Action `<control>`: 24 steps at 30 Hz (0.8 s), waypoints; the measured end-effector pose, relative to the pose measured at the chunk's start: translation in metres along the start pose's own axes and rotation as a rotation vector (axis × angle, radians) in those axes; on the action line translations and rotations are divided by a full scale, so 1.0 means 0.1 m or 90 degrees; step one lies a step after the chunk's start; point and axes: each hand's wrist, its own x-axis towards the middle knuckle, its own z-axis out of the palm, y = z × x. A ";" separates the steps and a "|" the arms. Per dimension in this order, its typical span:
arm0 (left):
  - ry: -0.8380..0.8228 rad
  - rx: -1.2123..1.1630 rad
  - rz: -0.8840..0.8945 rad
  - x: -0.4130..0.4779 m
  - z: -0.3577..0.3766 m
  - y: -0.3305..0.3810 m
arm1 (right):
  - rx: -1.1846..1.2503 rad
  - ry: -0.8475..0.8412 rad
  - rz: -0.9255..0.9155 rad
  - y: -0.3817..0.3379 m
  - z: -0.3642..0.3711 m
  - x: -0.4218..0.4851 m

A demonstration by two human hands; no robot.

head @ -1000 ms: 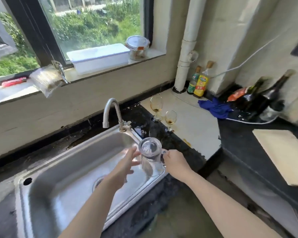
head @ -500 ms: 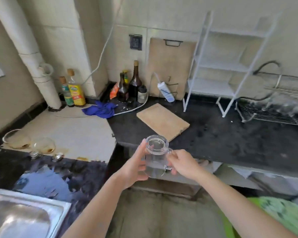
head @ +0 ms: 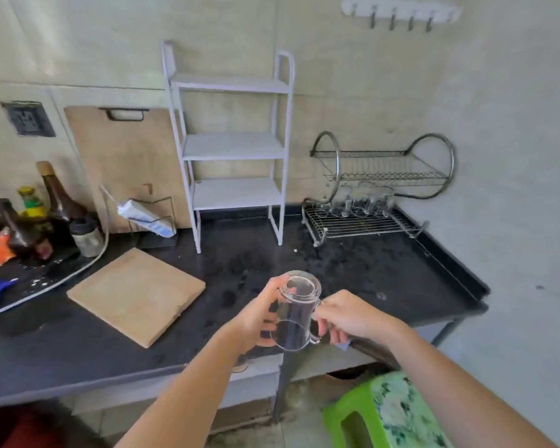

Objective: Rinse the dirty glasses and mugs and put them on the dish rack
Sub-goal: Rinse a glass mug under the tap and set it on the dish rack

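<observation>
fingers of the left hand (head: 256, 315) wrap the clear mug (head: 296, 318), partly seen only through the glass; those of the right hand (head: 349, 313) curl round its handle, tips hidden. the mug hangs upright between them, over the bench (head: 385, 270) edge. far beyond the fingers, blurred glassware (head: 362, 202) sits low in the dish rack (head: 362, 224). the rack, half cut off earlier, now shows whole.

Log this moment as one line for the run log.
left hand: grips glass mug body | right hand: holds its handle | dish rack: glasses on lower tier | status: mug not yet racked
</observation>
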 end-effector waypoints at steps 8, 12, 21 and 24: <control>-0.026 0.036 0.007 1.18 0.83 0.78 | 0.085 0.117 0.061 0.63 -1.04 0.57; -0.013 0.091 0.013 1.83 0.89 1.09 | 0.103 0.152 0.088 0.81 -1.44 1.06; 0.113 0.424 0.231 3.11 0.64 1.46 | 0.178 0.248 0.124 0.93 -2.03 2.44; 0.105 0.477 0.244 3.44 0.60 1.53 | 0.188 0.254 0.123 0.94 -2.13 2.87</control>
